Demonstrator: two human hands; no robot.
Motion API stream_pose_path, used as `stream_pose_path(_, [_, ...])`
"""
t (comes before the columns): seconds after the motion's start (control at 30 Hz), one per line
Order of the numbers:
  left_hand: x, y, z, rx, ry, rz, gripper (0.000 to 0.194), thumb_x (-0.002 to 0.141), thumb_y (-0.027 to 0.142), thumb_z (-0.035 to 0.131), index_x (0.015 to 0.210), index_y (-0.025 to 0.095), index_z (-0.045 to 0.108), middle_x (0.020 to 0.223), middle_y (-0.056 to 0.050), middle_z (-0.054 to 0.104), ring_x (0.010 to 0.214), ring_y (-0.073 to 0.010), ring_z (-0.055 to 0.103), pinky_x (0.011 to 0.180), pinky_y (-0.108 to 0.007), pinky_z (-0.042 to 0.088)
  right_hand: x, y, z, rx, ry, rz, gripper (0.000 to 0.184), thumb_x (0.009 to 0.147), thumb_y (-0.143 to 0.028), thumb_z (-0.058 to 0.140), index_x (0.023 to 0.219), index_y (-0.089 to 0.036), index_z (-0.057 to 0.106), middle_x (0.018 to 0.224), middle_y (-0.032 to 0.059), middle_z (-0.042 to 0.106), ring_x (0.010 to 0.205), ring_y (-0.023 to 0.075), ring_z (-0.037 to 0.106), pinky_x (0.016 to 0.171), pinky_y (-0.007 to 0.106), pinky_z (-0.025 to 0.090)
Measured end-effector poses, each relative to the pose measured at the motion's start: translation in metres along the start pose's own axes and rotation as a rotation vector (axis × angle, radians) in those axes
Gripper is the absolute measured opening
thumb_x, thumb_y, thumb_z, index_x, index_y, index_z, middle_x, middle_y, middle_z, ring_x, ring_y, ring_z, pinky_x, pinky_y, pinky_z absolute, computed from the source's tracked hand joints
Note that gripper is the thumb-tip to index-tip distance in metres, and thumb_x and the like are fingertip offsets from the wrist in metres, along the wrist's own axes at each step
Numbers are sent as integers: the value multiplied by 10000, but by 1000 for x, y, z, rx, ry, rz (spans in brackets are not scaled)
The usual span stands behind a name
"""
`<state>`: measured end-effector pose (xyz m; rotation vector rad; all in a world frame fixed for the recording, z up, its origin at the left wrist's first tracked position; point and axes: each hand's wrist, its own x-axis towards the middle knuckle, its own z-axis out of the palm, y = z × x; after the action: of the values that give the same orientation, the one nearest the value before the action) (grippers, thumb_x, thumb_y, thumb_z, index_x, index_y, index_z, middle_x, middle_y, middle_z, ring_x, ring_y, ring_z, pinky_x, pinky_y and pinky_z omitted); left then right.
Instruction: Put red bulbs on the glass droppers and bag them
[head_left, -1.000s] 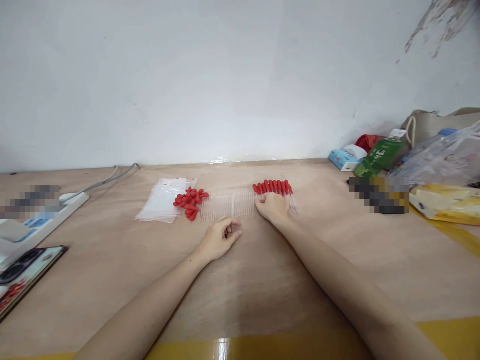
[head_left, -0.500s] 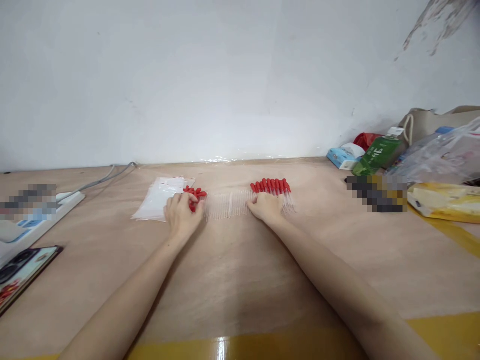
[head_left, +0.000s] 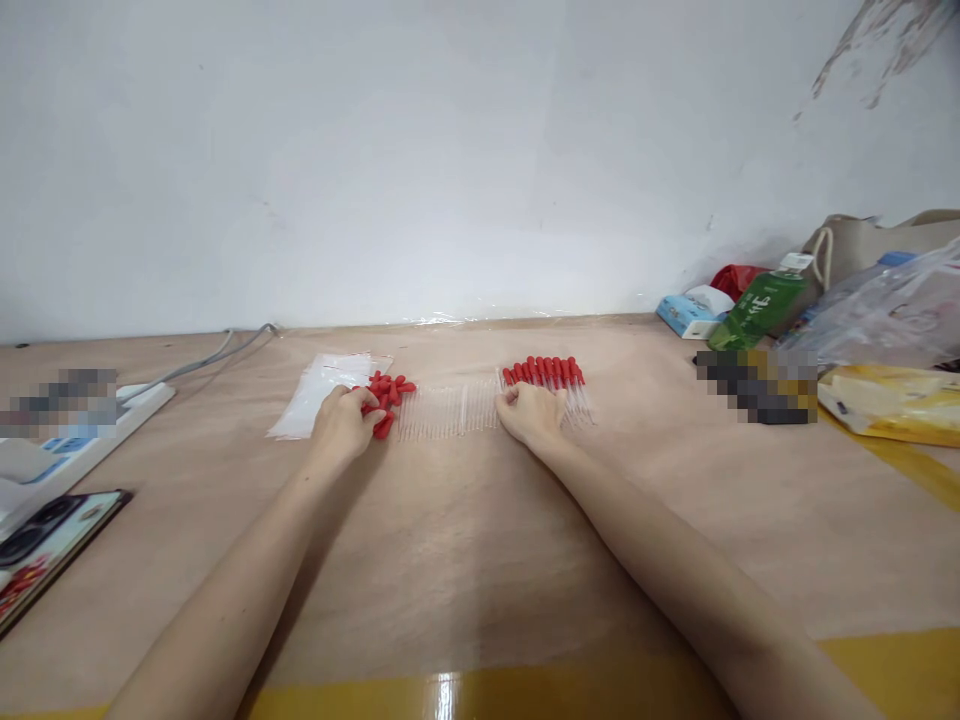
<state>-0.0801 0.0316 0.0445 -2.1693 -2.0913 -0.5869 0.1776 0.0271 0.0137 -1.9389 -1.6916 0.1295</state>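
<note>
My left hand (head_left: 346,422) is closed, thumb and fingers pinched at a red rubber dropper bulb at the edge of a small pile of red bulbs (head_left: 390,385). My right hand (head_left: 532,412) is closed around a thin clear glass dropper tube, whose end shows just above the thumb. Between the hands lies a row of bare glass tubes (head_left: 450,408), side by side on the table. Behind and right of my right hand lie several droppers with red bulbs fitted (head_left: 551,372), partly hidden by it. White plastic bags (head_left: 304,398) lie behind my left hand.
To the left are a white power strip (head_left: 142,405) with a grey cable and a phone (head_left: 67,540). At the back right stand a tissue pack (head_left: 686,317), a leaning green bottle (head_left: 761,305), plastic bags (head_left: 877,310) and a yellow packet (head_left: 900,400). A white wall (head_left: 450,160) closes off the back.
My left hand has moved left and slightly toward me, uncovering more of the red bulb pile and the left end of the tube row. My right hand stays almost in place.
</note>
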Motion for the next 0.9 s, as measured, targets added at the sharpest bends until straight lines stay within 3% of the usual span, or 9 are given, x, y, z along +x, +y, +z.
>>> stream_pose_path(0.2, [-2, 3, -3, -40, -11, 5, 55, 726, 237, 543, 730, 193, 510, 810, -41, 585, 765, -217, 555, 641, -296, 409, -10, 4, -2, 21, 85, -53, 230, 754, -321, 408, 676, -191, 580, 719, 41, 639, 758, 200, 551, 805, 390, 231])
stream_pose_path(0.37, [0, 5, -11, -63, 12, -67, 108, 740, 269, 525, 815, 192, 518, 775, -51, 610, 754, -233, 575, 617, -303, 419, -16, 16, -7, 127, 146, -174, 195, 795, -296, 387, 741, -179, 533, 763, 45, 622, 751, 177, 544, 773, 339, 304])
stream_pose_path(0.43, [-1, 11, -10, -170, 89, -46, 166, 757, 272, 510, 897, 185, 530, 817, -54, 623, 766, -215, 585, 650, -302, 436, -21, 25, -11, 213, 98, -287, 188, 819, -293, 379, 806, -177, 527, 788, 54, 612, 745, 169, 546, 716, 300, 351])
stream_pose_path(0.53, [-9, 31, 4, -463, 163, 93, 247, 811, 272, 441, 1017, 179, 540, 952, -60, 628, 843, -178, 591, 730, -284, 453, -33, 39, -19, 275, 33, -469, 222, 851, -273, 362, 955, -173, 530, 861, 70, 606, 796, 171, 550, 699, 284, 387])
stream_pose_path(0.6, [-22, 48, 20, -617, 83, 179, 251, 823, 282, 423, 980, 171, 583, 959, -63, 632, 865, -176, 590, 752, -289, 458, -42, 44, -25, 272, 20, -556, 252, 865, -249, 349, 1018, -180, 536, 913, 74, 604, 843, 171, 547, 738, 291, 387])
stream_pose_path(0.67, [-38, 64, 36, -736, -67, 192, 262, 821, 305, 434, 959, 152, 596, 759, -44, 648, 740, -169, 606, 702, -292, 473, -51, 47, -28, 273, 8, -598, 257, 872, -235, 345, 1007, -193, 560, 912, 65, 606, 844, 164, 546, 755, 295, 375])
stream_pose_path(0.73, [-52, 75, 47, -839, -201, 245, 267, 829, 319, 435, 975, 147, 578, 720, -32, 639, 688, -153, 603, 668, -278, 479, -57, 46, -29, 274, -1, -597, 240, 869, -237, 363, 956, -200, 584, 866, 50, 614, 781, 151, 551, 753, 301, 357])
stream_pose_path(0.9, [-66, 81, 49, -863, -262, 336, 229, 840, 316, 441, 950, 161, 568, 780, -32, 624, 704, -136, 579, 666, -258, 465, -62, 42, -25, 233, -11, -608, 212, 853, -258, 405, 899, -194, 602, 809, 35, 626, 680, 128, 542, 760, 312, 318])
